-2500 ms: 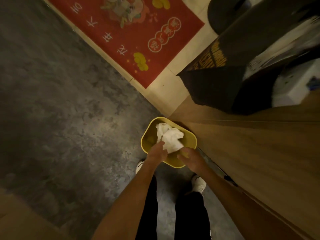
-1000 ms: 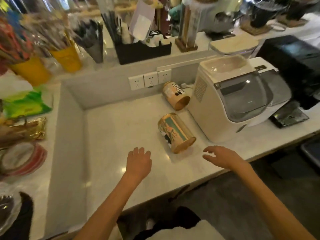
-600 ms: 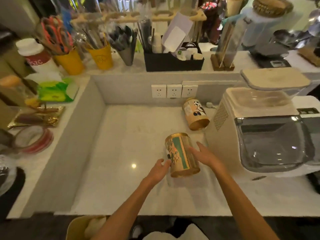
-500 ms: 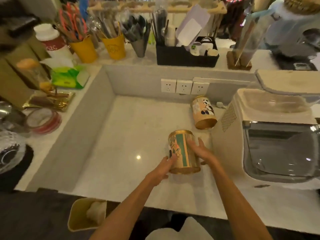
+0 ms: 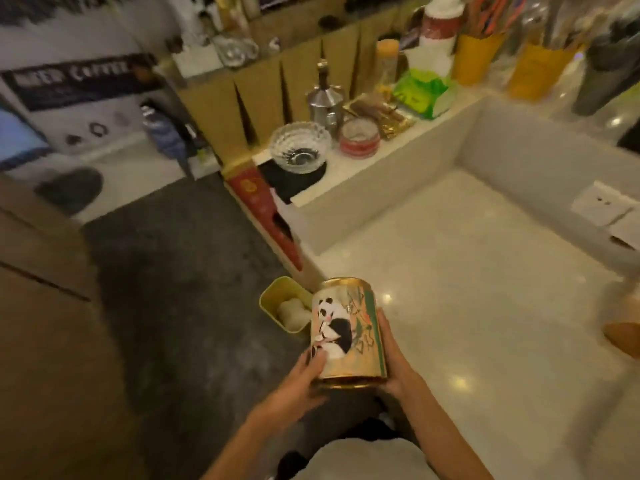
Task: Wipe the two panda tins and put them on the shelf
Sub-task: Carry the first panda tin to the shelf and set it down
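Both hands are cradling one panda tin (image 5: 348,332) upright in mid-air just off the edge of the pale stone surface (image 5: 485,306), the left hand (image 5: 298,382) closing its grip on the lower left side and the right hand (image 5: 394,358) wrapping the right side and base, probably so the wide, smooth cylinder is not slipping while being carried toward a shelf. The tin is showing a gold rim, a black-and-white panda on a peach ground and a green stripe, and it is hanging above the floor near a yellow bin (image 5: 282,306) holding crumpled paper. A blurred orange shape at the right edge may be the second tin, though I cannot tell.
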### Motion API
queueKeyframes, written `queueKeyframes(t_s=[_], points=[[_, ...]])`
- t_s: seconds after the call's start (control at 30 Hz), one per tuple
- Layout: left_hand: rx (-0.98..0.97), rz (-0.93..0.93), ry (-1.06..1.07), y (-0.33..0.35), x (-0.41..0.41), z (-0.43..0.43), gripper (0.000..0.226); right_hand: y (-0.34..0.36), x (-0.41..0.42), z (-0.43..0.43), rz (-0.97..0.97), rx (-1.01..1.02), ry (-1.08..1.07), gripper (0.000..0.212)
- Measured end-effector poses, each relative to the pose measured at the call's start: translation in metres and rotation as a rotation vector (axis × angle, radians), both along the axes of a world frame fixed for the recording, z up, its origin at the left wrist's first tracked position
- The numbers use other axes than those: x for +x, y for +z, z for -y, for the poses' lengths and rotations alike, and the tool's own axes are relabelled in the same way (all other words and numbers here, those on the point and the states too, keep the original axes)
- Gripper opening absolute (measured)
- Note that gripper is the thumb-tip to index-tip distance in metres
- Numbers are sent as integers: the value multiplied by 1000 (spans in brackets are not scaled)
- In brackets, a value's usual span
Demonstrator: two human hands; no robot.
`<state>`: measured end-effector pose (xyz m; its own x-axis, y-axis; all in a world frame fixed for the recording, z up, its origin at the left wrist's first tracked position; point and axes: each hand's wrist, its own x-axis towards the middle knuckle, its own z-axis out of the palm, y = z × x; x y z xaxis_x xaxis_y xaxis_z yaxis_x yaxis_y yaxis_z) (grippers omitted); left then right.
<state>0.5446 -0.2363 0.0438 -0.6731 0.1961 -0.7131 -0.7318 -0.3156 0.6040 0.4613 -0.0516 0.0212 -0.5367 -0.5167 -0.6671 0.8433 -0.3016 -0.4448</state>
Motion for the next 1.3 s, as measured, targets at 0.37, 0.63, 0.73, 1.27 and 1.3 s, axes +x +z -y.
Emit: queueKeyframes(t_s=[0.37,0.63,0.73,1.27,1.3], points=[[-295,42,947,28,270,212,95,20,148,353,-341,59,940,81],[-628,-144,1345,128,342,328,92,147,252,555,-731,-239,1250,83],[-860,-280,1449,200,356,400,91,228,270,648,-833,-478,1237,76],[-1861,-170,1478,531,493,687,94,595,410,1008,-1474,-1330,1376,88],[-1847,-111,1466,538,513,699,93,603,429,1025,-1500,-1324,1413,90]])
